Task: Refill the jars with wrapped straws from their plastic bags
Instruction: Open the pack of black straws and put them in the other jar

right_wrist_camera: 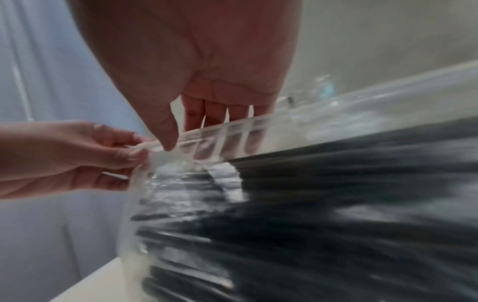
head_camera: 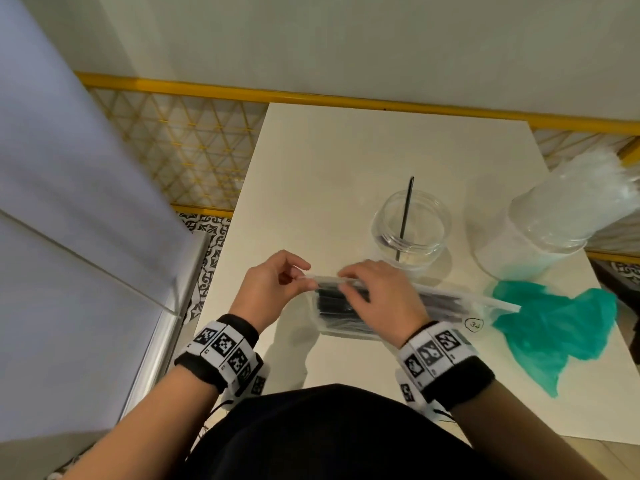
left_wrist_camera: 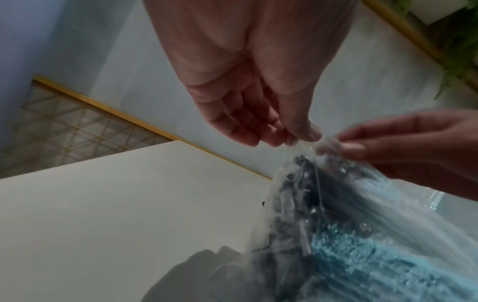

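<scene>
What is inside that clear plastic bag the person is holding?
The clear bag holds a bundle of black straws, lying lengthwise. The right hand covers part of them, so their number cannot be told.

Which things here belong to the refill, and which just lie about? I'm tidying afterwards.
Belonging:
left hand and right hand, pinching the bag of black straws
near-empty jar
full jar

Lying about:
green plastic bag
table
</scene>
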`<state>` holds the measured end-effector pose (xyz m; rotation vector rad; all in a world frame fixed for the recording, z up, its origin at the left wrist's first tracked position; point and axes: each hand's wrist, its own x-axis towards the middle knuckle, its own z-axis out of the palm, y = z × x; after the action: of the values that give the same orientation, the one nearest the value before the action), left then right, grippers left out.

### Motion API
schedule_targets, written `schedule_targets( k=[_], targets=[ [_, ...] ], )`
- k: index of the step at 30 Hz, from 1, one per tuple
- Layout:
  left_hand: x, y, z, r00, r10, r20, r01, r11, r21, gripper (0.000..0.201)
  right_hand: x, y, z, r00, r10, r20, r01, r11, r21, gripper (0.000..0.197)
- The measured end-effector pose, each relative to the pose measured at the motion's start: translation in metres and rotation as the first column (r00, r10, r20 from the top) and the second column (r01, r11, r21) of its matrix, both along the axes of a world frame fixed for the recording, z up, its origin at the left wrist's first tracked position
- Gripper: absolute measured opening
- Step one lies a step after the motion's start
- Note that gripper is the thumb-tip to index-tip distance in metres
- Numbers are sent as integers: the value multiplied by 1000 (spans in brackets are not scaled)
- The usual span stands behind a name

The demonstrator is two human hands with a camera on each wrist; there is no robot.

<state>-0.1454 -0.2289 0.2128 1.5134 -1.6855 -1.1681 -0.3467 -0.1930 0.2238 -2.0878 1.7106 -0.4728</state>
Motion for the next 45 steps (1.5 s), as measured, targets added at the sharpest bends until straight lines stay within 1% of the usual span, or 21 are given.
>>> schedule_targets(
  k=[3,6,9,14,18,21,23,25,27,29,30,32,33,34,36,37,39,40,42,44,45],
  targets=[
    [0,3,7,996,6,-83,-8,1000,-18,33,26,-14,11,996,92,16,-93,993,68,28],
    [6,4,12,995,-4,-99,0,999,-46,32,34,-19,14,994,96,59,-98,995,32,25],
    [11,3,12,999,-21,-26,18,991,-136,29,27,-18,14,998,60,31,-60,998,0,20],
    [30,-9,4,991,17,131,22,957,-290,28,-26,10,1,991,-125,38,128,985,-112,14],
    [46,-15,-2,981,58,184,-7,963,-270,34,-85,42,-15,942,-331,-52,317,931,-180,17],
    [44,-16,-7,976,19,218,33,972,-231,38,-106,51,-25,896,-432,-101,409,892,-192,25],
    [38,-13,-7,973,-38,229,83,978,-192,41,-104,50,-25,887,-456,-78,433,877,-208,21],
    [31,-11,-6,977,-84,194,118,978,-173,41,-99,46,-24,892,-453,-13,439,870,-224,16],
    [29,-11,-5,977,-125,172,153,975,-161,36,-96,44,-25,906,-421,42,418,876,-242,23],
    [27,-9,-3,974,-154,167,174,979,-110,20,-95,45,-29,919,-386,73,392,882,-263,36],
    [27,-8,-1,971,-163,178,177,982,-69,10,-95,45,-31,924,-374,76,380,888,-259,45],
    [26,-7,0,947,-179,268,199,979,-48,25,-93,44,-32,931,-356,76,364,905,-219,60],
    [24,-7,-1,932,-166,323,193,980,-52,31,-91,45,-31,934,-345,95,357,916,-181,59],
    [22,-7,-1,923,-135,359,170,983,-66,32,-89,45,-31,932,-336,135,353,925,-139,50],
    [18,-7,-2,928,-54,368,101,989,-109,21,-81,45,-27,913,-359,194,377,924,-65,27],
    [16,-7,-4,932,-43,361,91,989,-118,16,-77,44,-26,905,-383,186,396,917,-37,31],
    [15,-8,-7,930,-76,360,128,984,-122,28,-72,40,-26,890,-446,95,447,895,17,44],
    [15,-8,-8,930,-95,356,146,982,-119,36,-72,38,-26,876,-481,35,480,877,35,43],
    [15,-10,-7,927,-116,358,168,979,-118,44,-70,36,-23,844,-535,-39,537,843,39,31],
    [17,-12,-8,916,-132,378,186,976,-112,48,-69,37,-18,834,-548,-60,550,834,43,19],
    [17,-12,-9,911,-140,388,196,975,-109,49,-67,38,-16,840,-539,-64,542,838,65,22]
  ],
)
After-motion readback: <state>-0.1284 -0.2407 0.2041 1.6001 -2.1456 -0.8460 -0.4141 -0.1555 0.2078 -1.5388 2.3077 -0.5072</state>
